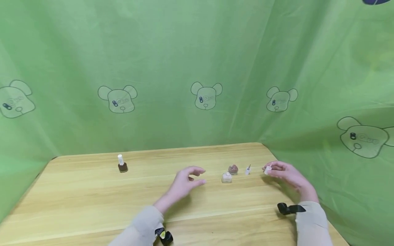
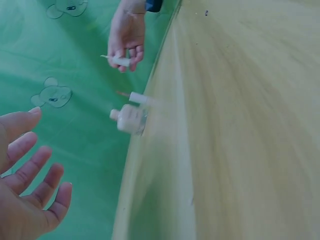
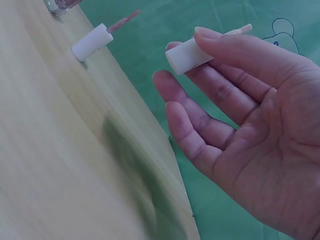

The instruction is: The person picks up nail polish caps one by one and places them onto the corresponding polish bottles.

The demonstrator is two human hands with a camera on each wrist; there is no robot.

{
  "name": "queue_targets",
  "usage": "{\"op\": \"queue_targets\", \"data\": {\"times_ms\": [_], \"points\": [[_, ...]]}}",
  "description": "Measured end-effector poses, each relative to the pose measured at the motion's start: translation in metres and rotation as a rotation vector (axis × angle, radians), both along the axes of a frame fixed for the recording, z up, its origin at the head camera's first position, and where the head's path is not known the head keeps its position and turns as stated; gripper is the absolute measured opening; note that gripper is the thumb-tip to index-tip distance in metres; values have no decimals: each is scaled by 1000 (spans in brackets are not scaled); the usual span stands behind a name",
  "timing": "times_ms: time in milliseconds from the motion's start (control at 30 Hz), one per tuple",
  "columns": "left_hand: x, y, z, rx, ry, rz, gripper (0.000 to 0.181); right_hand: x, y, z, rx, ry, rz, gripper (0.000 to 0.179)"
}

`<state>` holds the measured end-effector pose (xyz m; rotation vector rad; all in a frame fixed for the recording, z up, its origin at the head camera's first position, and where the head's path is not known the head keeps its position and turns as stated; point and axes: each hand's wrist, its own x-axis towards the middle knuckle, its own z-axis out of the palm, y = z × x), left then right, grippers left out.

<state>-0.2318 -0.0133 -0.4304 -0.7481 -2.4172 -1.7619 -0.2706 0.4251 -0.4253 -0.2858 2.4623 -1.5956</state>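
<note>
Between thumb and fingers my right hand (image 1: 287, 174) pinches a white nail polish cap (image 3: 187, 56), its pale brush pointing up and away from the table. Left of it, a second white cap (image 1: 247, 171) stands on the table with its pinkish-brown brush upward. Two uncapped bottles stand close together: a pale nail polish bottle (image 1: 226, 178) and, just behind it, a mauve nail polish bottle (image 1: 233, 169). My left hand (image 1: 183, 181) hovers left of the bottles, fingers apart and loosely bent, holding nothing.
A capped dark nail polish bottle (image 1: 122, 167) stands at the back left of the wooden table (image 1: 92, 205). Green curtain (image 1: 166, 68) with bear-head prints hangs behind and beside the table. The table's right edge runs close by my right hand.
</note>
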Motion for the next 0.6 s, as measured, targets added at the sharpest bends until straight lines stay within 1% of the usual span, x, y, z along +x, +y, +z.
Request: {"op": "queue_targets", "data": {"times_ms": [167, 333, 467, 600], "points": [[-9, 22, -7, 23, -62, -51, 39, 1, -2, 5, -14, 8, 17, 34], [-18, 42, -13, -5, -147, -70, 44, 2, -5, 8, -1, 24, 21, 36], [-24, 57, -15, -27, -191, -52, 50, 2, -11, 12, 38, 33, 20, 39], [-30, 70, -17, -10, -232, -12, 52, 1, -18, 15, 43, 29, 34, 40]]}}
